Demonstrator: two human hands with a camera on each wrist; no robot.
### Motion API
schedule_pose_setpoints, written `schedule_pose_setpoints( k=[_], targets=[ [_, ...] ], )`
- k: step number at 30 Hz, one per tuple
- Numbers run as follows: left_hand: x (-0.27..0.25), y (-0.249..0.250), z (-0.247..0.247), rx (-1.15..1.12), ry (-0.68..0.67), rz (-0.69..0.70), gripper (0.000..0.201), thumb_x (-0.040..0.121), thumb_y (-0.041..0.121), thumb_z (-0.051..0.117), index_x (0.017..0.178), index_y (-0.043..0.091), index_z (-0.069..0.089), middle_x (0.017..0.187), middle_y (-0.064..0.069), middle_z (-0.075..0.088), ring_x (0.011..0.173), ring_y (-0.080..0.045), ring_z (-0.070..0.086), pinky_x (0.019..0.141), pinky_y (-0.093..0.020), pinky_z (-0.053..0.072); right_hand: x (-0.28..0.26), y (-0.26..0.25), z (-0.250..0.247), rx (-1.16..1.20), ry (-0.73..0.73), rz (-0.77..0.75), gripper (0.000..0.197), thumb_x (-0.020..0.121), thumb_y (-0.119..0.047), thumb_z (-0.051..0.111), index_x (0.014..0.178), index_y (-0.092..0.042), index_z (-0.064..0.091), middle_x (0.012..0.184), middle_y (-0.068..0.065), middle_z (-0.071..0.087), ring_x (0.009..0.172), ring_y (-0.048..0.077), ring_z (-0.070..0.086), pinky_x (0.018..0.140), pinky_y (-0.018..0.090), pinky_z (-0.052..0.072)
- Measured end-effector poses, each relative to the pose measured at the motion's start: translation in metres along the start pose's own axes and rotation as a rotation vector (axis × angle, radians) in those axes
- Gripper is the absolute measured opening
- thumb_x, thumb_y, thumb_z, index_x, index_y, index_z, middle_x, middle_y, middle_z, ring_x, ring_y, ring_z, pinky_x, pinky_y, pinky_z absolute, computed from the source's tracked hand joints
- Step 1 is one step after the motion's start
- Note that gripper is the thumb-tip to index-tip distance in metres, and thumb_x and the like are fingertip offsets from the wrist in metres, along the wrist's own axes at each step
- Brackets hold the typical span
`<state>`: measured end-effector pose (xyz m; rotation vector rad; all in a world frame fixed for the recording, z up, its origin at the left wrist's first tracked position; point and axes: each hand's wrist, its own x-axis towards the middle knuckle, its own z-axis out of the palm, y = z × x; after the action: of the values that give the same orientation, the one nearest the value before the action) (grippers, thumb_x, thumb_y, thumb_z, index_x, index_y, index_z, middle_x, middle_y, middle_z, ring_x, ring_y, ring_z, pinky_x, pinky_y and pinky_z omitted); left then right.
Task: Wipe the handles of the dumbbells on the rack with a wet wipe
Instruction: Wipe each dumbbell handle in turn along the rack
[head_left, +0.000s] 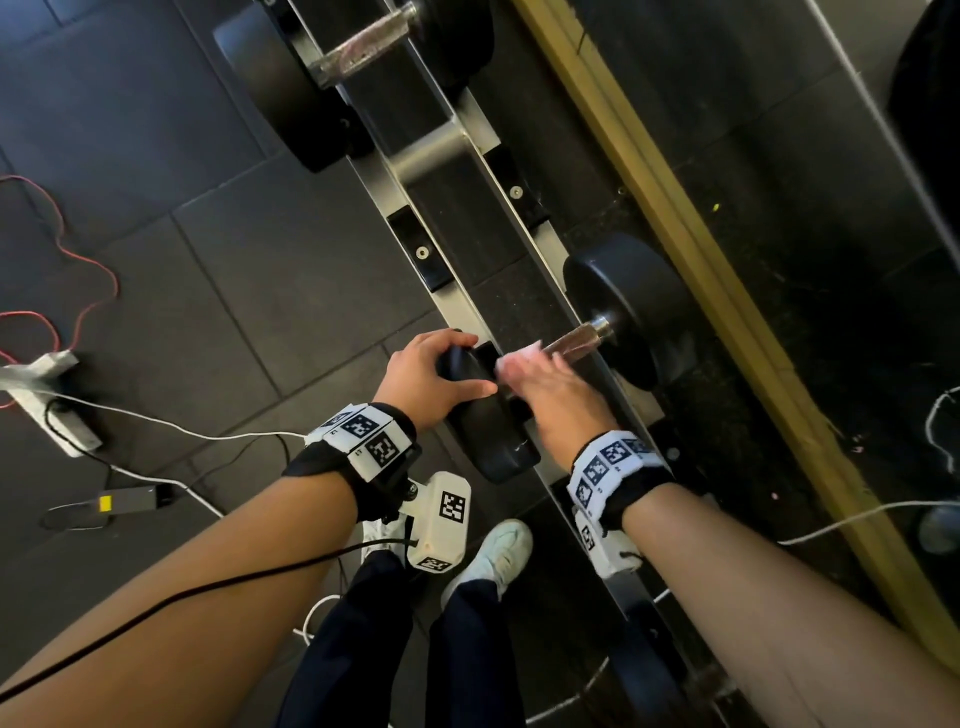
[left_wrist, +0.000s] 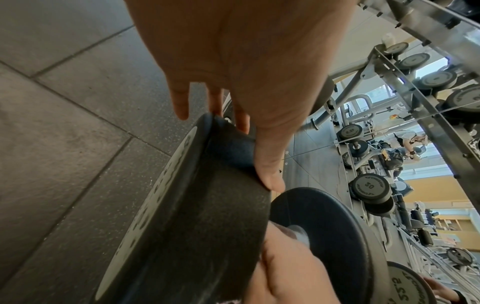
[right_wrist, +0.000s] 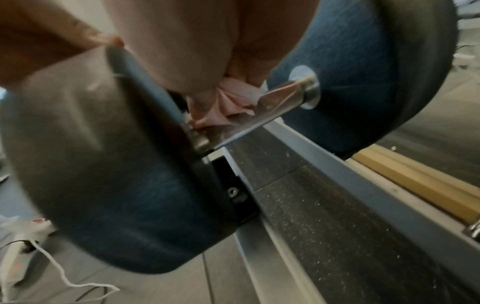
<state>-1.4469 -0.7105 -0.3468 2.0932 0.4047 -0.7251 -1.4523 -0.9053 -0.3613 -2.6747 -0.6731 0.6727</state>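
Observation:
A black dumbbell lies across the rack rails, its near head (head_left: 483, 426) toward me and its far head (head_left: 623, 301) by the mirror. My left hand (head_left: 457, 364) grips the top rim of the near head (left_wrist: 194, 216), thumb on one side and fingers on the other. My right hand (head_left: 530, 369) is curled round the chrome handle (head_left: 582, 335) with a crumpled pale wet wipe (head_left: 519, 358) pressed against it. In the right wrist view the wipe (right_wrist: 233, 102) bunches at the near end of the handle (right_wrist: 272, 107); the far end is bare.
A second, larger dumbbell (head_left: 363, 49) rests farther along the rack rail (head_left: 410, 218). A wooden strip (head_left: 675, 208) and a mirror run behind the rack. On the floor to the left lie a power strip (head_left: 47, 405), a red cable (head_left: 88, 270) and white cables. My shoe (head_left: 493, 551) is below.

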Motion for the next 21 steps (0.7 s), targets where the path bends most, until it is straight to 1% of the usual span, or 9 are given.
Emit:
schedule_pose_setpoints(
  k=[1, 3, 5, 8, 11, 13, 16, 18, 21],
  targets=[
    [0.000, 0.001, 0.000, 0.003, 0.000, 0.000, 0.059, 0.071, 0.041, 0.085, 0.124, 0.042, 0.059, 0.140, 0.007, 0.049, 0.132, -0.024, 0.042, 0.113, -0.048, 0.036, -0.002, -0.004, 0.004, 0.077, -0.034, 0.009, 0.065, 0.086, 0.002, 0.055, 0.140, -0.030, 0.040, 0.147, -0.003, 0.040, 0.142, 0.018, 0.033, 0.119, 0.035, 0.023],
    [0.000, 0.001, -0.001, 0.005, -0.003, 0.002, 0.058, 0.072, 0.040, 0.085, 0.124, 0.042, 0.059, 0.140, 0.006, 0.049, 0.132, -0.024, 0.042, 0.113, -0.048, 0.036, 0.000, -0.002, -0.001, 0.336, -0.085, 0.149, 0.044, 0.094, -0.015, 0.055, 0.130, -0.040, 0.053, 0.136, -0.012, 0.055, 0.130, 0.011, 0.048, 0.108, 0.034, 0.040],
    [0.000, 0.002, -0.001, 0.005, -0.008, 0.001, 0.058, 0.073, 0.040, 0.084, 0.125, 0.042, 0.059, 0.141, 0.006, 0.049, 0.132, -0.024, 0.042, 0.113, -0.049, 0.036, 0.003, 0.006, -0.010, 0.603, -0.075, 0.225, 0.038, 0.099, -0.019, 0.049, 0.127, -0.044, 0.059, 0.128, -0.017, 0.063, 0.122, 0.001, 0.054, 0.106, 0.032, 0.044],
    [-0.001, 0.001, -0.002, -0.008, -0.019, 0.003, 0.058, 0.072, 0.040, 0.084, 0.124, 0.041, 0.059, 0.141, 0.006, 0.048, 0.132, -0.025, 0.042, 0.112, -0.050, 0.037, 0.011, 0.021, -0.028, 0.479, 0.152, 0.225, 0.054, 0.099, -0.004, 0.045, 0.135, -0.044, 0.051, 0.141, -0.008, 0.054, 0.123, 0.001, 0.047, 0.106, 0.030, 0.044],
    [-0.002, 0.000, -0.002, -0.018, -0.022, 0.012, 0.059, 0.072, 0.040, 0.084, 0.125, 0.040, 0.059, 0.141, 0.005, 0.048, 0.132, -0.026, 0.041, 0.113, -0.050, 0.036, 0.023, 0.027, -0.037, 0.414, 0.277, 0.129, 0.060, 0.096, 0.006, 0.046, 0.136, -0.038, 0.052, 0.149, -0.007, 0.046, 0.134, 0.000, 0.035, 0.107, 0.016, 0.025],
    [-0.002, 0.001, -0.002, -0.024, -0.022, 0.017, 0.059, 0.073, 0.040, 0.084, 0.127, 0.040, 0.059, 0.141, 0.005, 0.047, 0.133, -0.025, 0.040, 0.113, -0.050, 0.036, 0.030, 0.027, -0.035, 0.270, 0.205, 0.064, 0.068, 0.088, 0.016, 0.046, 0.135, -0.034, 0.052, 0.149, -0.003, 0.045, 0.139, 0.012, 0.037, 0.113, 0.023, 0.022],
    [-0.003, 0.000, -0.002, -0.036, -0.024, 0.012, 0.059, 0.074, 0.039, 0.084, 0.127, 0.039, 0.058, 0.142, 0.005, 0.047, 0.133, -0.026, 0.040, 0.113, -0.051, 0.036, 0.028, 0.022, -0.020, 0.017, -0.054, 0.007, 0.074, 0.079, 0.017, 0.049, 0.134, -0.032, 0.049, 0.146, -0.001, 0.045, 0.144, 0.025, 0.031, 0.121, 0.044, 0.013],
    [-0.003, 0.000, -0.002, -0.034, -0.030, 0.013, 0.058, 0.074, 0.039, 0.083, 0.127, 0.041, 0.057, 0.142, 0.006, 0.046, 0.134, -0.025, 0.038, 0.112, -0.052, 0.036, 0.019, 0.016, -0.009, 0.014, -0.063, 0.070, 0.069, 0.082, 0.013, 0.052, 0.135, -0.032, 0.051, 0.147, -0.001, 0.046, 0.146, 0.027, 0.025, 0.120, 0.042, 0.007],
    [-0.003, 0.000, -0.003, -0.021, -0.023, 0.030, 0.057, 0.074, 0.042, 0.083, 0.125, 0.041, 0.058, 0.141, 0.005, 0.047, 0.133, -0.025, 0.039, 0.112, -0.051, 0.036, 0.006, 0.011, -0.005, 0.150, -0.045, 0.149, 0.070, 0.086, 0.012, 0.050, 0.132, -0.041, 0.051, 0.150, -0.002, 0.042, 0.146, 0.031, 0.025, 0.120, 0.047, 0.020]
  ],
)
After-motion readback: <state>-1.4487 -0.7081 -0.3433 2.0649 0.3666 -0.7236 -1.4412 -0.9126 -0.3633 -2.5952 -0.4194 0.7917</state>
